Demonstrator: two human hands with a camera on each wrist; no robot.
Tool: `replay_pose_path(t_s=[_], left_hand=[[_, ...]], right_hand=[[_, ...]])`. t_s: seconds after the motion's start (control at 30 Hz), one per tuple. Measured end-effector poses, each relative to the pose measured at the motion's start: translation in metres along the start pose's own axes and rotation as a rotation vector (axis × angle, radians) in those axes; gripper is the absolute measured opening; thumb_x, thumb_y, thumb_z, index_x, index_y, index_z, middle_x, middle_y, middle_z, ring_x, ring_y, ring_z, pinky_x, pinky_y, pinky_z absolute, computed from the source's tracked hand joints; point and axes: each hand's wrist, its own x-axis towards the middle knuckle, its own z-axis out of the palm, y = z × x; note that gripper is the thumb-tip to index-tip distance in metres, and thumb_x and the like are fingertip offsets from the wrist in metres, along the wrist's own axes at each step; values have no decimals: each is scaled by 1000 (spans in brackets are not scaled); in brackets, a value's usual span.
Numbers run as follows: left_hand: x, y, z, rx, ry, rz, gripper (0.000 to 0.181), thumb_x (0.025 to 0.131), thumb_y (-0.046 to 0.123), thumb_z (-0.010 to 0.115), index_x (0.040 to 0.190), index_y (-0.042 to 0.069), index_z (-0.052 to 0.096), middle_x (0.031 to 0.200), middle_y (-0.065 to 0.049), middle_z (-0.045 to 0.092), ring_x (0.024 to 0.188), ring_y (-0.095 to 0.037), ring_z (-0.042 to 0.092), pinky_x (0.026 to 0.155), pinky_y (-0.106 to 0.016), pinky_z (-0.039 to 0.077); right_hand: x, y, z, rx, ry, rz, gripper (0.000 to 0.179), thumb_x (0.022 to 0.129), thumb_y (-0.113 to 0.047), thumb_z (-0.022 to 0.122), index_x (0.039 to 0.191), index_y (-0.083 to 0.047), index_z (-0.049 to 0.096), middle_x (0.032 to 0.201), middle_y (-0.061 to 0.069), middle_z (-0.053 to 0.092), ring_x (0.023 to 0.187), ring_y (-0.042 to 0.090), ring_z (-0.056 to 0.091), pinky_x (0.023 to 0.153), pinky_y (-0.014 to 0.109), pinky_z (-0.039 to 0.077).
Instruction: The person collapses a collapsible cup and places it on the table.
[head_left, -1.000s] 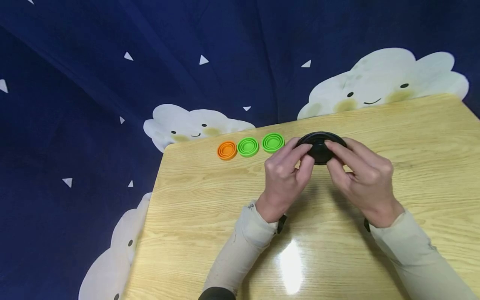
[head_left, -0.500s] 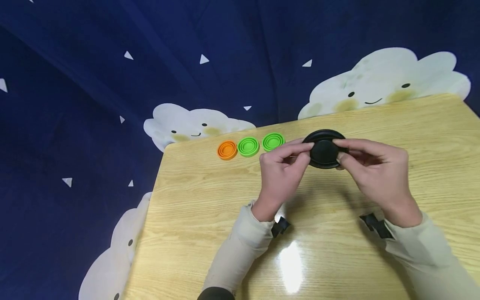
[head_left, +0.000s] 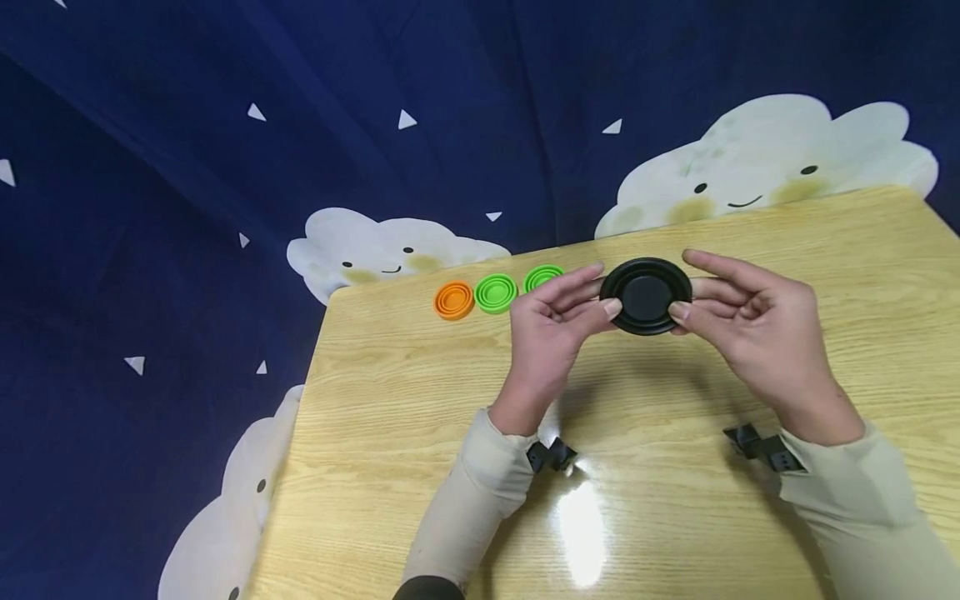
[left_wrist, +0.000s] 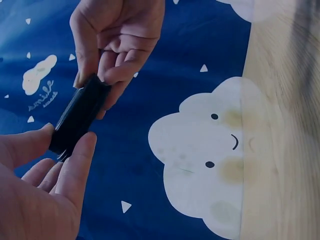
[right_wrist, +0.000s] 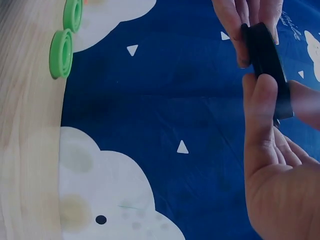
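A black collapsible cup [head_left: 647, 296], pressed flat into a round disc, is held up above the table between both hands. My left hand [head_left: 551, 337] pinches its left edge, the thumb on the near face and fingers behind. On the opposite edge my right hand [head_left: 776, 354] pinches it too, with its index finger stretched out past the rim. Seen edge-on in the left wrist view, the cup [left_wrist: 80, 115] is a thin dark slab. The right wrist view also shows the cup [right_wrist: 267, 67] side-on, gripped from both ends.
Left of the hands, in a row along the table's back edge, lie an orange flattened cup [head_left: 454, 300] and two green ones; one green cup [head_left: 497, 293] is in full view, the other [head_left: 542, 277] partly behind my left hand. A blue cloud-print curtain [head_left: 450, 125] hangs behind the wooden table [head_left: 390, 417].
The cup has tilted so its round face now shows fully. Both thumbs have moved to its near face, the index fingers have lifted off, and the hands have spread slightly apart.
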Motion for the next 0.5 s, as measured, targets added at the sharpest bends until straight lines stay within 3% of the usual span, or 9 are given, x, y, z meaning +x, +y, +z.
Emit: replay_pose_path(t_s=[0.23, 0.37, 0.5], left_hand=[[1, 1, -3, 13, 4, -71, 44, 80, -18, 74, 123, -13, 65, 107, -24, 71, 87, -14, 72, 81, -40, 61], [2, 0, -6, -17, -19, -118, 39, 86, -12, 72, 124, -12, 65, 110, -24, 71, 88, -15, 72, 83, -42, 60], [5, -2, -10, -80, -51, -253, 28, 96, 4, 67, 122, -8, 67, 104, -25, 72, 83, -24, 74, 78, -45, 61]], right_hand=[[1, 1, 1, -206, 24, -14, 44, 80, 21, 72, 122, 11, 66, 102, 8, 75, 84, 16, 74, 71, 27, 59], [2, 2, 0, -186, 35, -51, 45, 78, 24, 71, 120, 12, 66, 102, 8, 76, 87, 16, 74, 75, 24, 59], [2, 4, 0, -175, 32, -88, 46, 76, 27, 70, 119, 13, 65, 102, 8, 76, 89, 15, 73, 76, 23, 58]])
